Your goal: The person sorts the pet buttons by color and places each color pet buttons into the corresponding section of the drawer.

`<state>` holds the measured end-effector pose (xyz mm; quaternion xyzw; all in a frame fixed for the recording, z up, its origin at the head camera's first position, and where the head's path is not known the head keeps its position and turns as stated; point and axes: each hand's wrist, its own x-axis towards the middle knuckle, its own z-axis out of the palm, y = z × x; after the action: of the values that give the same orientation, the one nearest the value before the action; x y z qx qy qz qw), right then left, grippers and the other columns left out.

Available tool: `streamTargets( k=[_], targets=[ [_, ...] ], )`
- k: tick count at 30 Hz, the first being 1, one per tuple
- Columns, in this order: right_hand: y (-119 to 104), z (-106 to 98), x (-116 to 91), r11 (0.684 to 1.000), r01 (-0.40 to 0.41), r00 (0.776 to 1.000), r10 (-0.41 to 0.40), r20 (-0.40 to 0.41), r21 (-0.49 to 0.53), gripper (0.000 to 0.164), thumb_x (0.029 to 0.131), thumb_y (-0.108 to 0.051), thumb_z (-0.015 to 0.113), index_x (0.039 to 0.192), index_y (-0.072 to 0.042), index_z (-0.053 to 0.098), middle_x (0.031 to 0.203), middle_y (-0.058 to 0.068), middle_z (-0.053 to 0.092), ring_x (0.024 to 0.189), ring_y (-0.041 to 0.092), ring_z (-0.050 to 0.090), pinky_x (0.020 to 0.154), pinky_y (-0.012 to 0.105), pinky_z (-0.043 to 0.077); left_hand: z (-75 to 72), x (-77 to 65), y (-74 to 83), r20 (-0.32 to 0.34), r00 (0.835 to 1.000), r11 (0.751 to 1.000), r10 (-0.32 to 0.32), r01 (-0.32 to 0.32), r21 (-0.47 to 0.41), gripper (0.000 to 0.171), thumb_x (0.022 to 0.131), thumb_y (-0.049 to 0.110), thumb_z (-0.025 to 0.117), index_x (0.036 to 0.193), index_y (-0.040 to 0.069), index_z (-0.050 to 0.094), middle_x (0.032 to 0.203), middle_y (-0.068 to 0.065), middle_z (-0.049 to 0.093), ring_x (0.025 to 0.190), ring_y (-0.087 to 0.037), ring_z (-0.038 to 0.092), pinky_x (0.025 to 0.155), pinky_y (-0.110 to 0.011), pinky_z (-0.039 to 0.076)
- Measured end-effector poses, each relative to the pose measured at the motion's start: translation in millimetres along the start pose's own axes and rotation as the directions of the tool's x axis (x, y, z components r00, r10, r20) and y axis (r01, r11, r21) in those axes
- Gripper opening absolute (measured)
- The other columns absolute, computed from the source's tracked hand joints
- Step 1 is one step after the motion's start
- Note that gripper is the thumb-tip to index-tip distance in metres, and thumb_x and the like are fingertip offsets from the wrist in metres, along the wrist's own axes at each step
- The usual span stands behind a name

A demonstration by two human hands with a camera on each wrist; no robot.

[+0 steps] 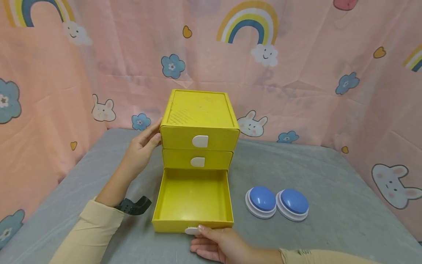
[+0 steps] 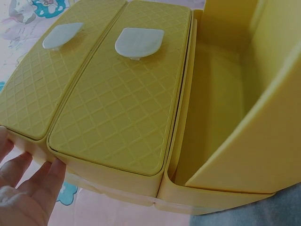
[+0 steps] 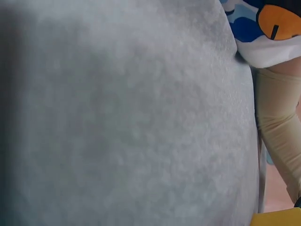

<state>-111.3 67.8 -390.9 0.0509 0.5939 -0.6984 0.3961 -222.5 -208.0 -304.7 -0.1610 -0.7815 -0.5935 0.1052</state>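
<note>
A yellow drawer unit (image 1: pixel 200 110) with three stacked drawers stands on the grey-covered table. Its bottom drawer (image 1: pixel 194 194) is pulled far out, and nothing lies inside. At that drawer's front, my right hand (image 1: pixel 227 244) pinches the white handle (image 1: pixel 192 231) with the thumb on top; the other fingers are partly hidden below. My left hand (image 1: pixel 140 148) rests on the unit's left side near the top, fingers extended along it. The left wrist view shows the left fingertips (image 2: pixel 54 176) against the side, with the two upper drawers (image 2: pixel 122 89) closed. The right wrist view does not show the right hand.
Two blue push buttons (image 1: pixel 262 198) on white bases sit side by side, right of the open drawer. A pink patterned cloth (image 1: pixel 138 47) hangs behind and around the table (image 1: pixel 329 183). Below the left sleeve's cuff, a black wrist device (image 1: pixel 133 206) sticks out beside the drawer.
</note>
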Motion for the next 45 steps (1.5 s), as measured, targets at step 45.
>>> streamTargets(
  k=[45],
  targets=[
    [-34.8, -43.3, -65.4, 0.941, 0.148, 0.965, -0.070, 0.254, -0.304, 0.036, 0.094, -0.017, 0.069, 0.125, 0.001, 0.067, 0.121, 0.013, 0.072, 0.106, 0.016, 0.071, 0.091, 0.028, 0.058, 1.2, 0.7, -4.2, -0.011, 1.000, 0.999, 0.017, -0.018, -0.030, 0.050, 0.108, 0.026, 0.042, 0.157, 0.026, 0.031, 0.158, -0.005, 0.042, 0.126, 0.002, 0.049, 0.104, -0.016, 0.046]
  ],
)
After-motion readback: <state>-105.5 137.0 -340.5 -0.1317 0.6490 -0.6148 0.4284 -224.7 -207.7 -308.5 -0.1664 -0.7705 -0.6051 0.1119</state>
